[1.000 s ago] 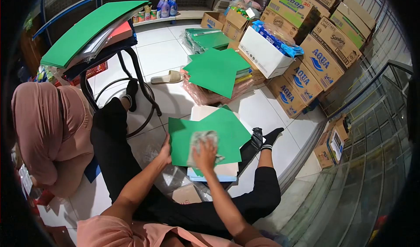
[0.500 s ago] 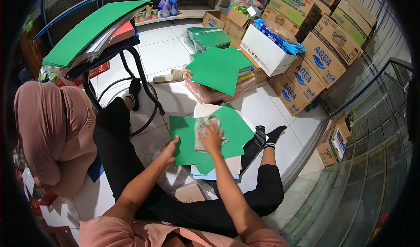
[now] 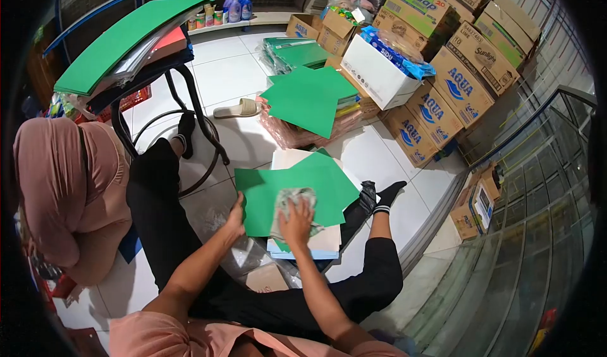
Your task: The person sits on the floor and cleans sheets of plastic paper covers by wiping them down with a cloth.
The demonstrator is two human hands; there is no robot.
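Between my legs, a green sheet [image 3: 259, 186] of card or paper lies on a small pile of paper with cream and pale blue edges showing. My left hand [image 3: 236, 217] grips the sheet's left edge, thumb on top and fingers hidden beneath. With fingers partly spread, my right hand [image 3: 296, 221] presses a crumpled greyish rag [image 3: 310, 199] onto the lower right part of the sheet. Another green sheet [image 3: 332, 180] sticks out to the right from under it. Beyond the pile, more green sheets [image 3: 310, 101] rest on a pink plastic-wrapped bundle [image 3: 284, 129].
On the left, a stool [image 3: 208, 129] carries a stack of green sheets [image 3: 126, 44]. A person in pink clothing [image 3: 57, 186] is close on my left. A sandal [image 3: 237, 108] lies on the tiles. Stacked cartons [image 3: 452, 85] stand at right, beside a white box [image 3: 379, 72].
My right hand and the rag have slid down and toward me across the green sheet. My left hand keeps its hold on the edge. The whole view has shifted slightly.
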